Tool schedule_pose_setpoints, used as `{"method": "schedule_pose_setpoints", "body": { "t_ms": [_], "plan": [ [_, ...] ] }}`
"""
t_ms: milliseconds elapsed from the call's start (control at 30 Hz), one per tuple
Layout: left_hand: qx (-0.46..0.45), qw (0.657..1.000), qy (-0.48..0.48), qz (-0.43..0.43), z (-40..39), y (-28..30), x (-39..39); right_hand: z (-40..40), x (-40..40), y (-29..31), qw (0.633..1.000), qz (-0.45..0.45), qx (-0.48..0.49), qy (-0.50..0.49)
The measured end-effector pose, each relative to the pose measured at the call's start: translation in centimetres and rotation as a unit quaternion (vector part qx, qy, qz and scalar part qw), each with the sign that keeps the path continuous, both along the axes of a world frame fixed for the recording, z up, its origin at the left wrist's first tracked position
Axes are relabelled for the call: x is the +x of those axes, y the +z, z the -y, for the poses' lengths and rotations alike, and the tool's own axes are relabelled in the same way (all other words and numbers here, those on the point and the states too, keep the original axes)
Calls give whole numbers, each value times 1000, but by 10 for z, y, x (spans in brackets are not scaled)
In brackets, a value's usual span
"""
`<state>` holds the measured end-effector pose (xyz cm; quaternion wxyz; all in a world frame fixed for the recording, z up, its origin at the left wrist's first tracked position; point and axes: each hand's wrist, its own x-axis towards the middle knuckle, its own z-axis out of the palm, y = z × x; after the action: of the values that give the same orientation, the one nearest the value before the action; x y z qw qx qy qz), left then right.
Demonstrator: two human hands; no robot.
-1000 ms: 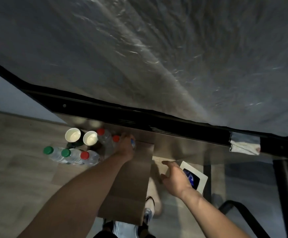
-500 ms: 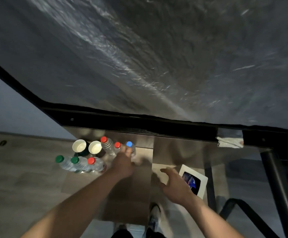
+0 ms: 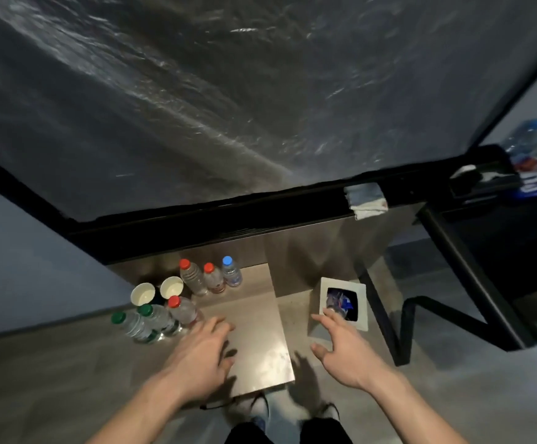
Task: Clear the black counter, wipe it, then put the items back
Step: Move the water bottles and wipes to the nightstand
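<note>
1. The left hand (image 3: 201, 354) is open with its fingers spread, and it holds nothing. It hangs over a flat, smooth brown board (image 3: 257, 331).
2. The right hand (image 3: 340, 342) is open wide too, and it is empty.
3. The black counter (image 3: 260, 100) is big, dark and shiny, up past both hands. A crumpled cloth (image 3: 365, 200) hangs on its front edge, far up from the right hand.
4. Just left of the left hand stand three clear plastic bottles, two with green caps (image 3: 134, 325) and one with a red cap (image 3: 182, 310).
5. Past them are two round white cups (image 3: 147, 293).
6. Further up from the left hand stand three more bottles (image 3: 211, 277), two with red caps and one with a blue cap.
7. A square white bin (image 3: 361, 302) sits just past the right hand's fingers.
</note>
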<state>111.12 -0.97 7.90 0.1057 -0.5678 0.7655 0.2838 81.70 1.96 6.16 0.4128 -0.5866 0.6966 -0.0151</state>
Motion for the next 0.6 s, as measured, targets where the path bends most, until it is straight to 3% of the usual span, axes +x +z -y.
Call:
{"method": "schedule_pose_setpoints", "body": {
  "t_ms": [267,600],
  "plan": [
    [-65,991,-120,12,13,28,-105,-76,-98,45,993,-19,-54,-99],
    [-97,974,-196,-67,-63,62,-351,-200,-288,81,979,-62,-89,-172]
  ]
}}
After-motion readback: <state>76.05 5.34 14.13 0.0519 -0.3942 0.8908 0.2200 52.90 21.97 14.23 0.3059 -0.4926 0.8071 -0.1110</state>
